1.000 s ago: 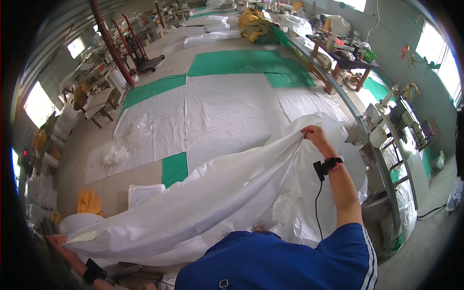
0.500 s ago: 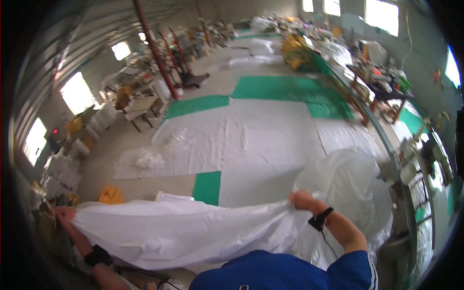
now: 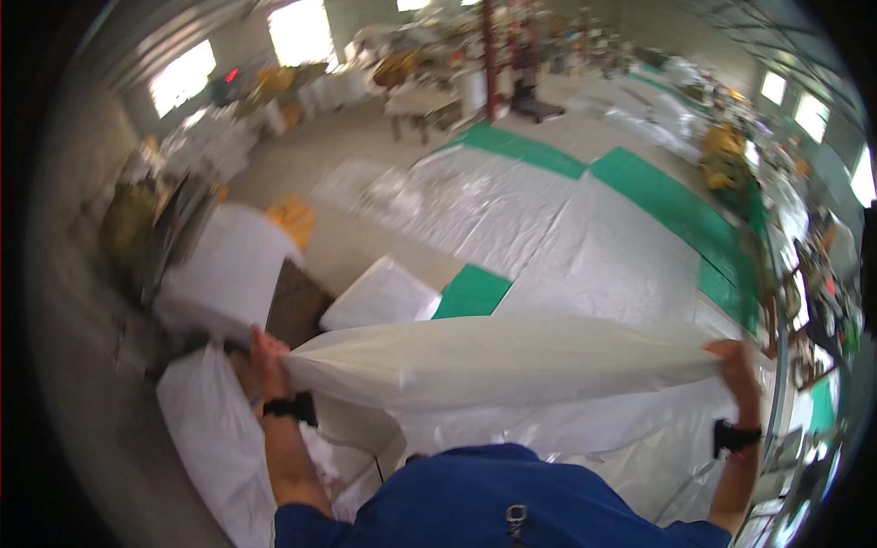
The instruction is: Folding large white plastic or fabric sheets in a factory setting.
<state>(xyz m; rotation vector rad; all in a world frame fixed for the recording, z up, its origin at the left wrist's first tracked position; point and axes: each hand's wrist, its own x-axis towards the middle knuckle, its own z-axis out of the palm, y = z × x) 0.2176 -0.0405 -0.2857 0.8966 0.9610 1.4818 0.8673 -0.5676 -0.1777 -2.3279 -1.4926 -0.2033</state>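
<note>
Between my hands stretches a long white plastic sheet [image 3: 512, 365], milky and partly see-through, its upper edge pulled nearly straight. My left hand [image 3: 270, 361] is closed on the sheet's left end. The right hand [image 3: 735, 365], somewhat blurred, grips the opposite end with its arm reaching far out. Both wrists wear black bands. The sheet hangs in front of my body, and its lower part hides what lies under it. Just beyond it sits a flat white packed bundle [image 3: 382, 294], next to a green patch [image 3: 472, 291] of floor covering.
Grey and green floor sheeting [image 3: 585, 247] spreads ahead. Left of me stand a large white block [image 3: 233, 260] and a white sack [image 3: 215, 438], with a yellow bag [image 3: 292, 219] behind. A red post [image 3: 490, 64] rises farther off. A metal rail [image 3: 783, 292] runs along the right.
My view has turned left. The sheet, bunched and slanting before, is now spread wide and lifted between my hands. My right hand has moved outward to the right.
</note>
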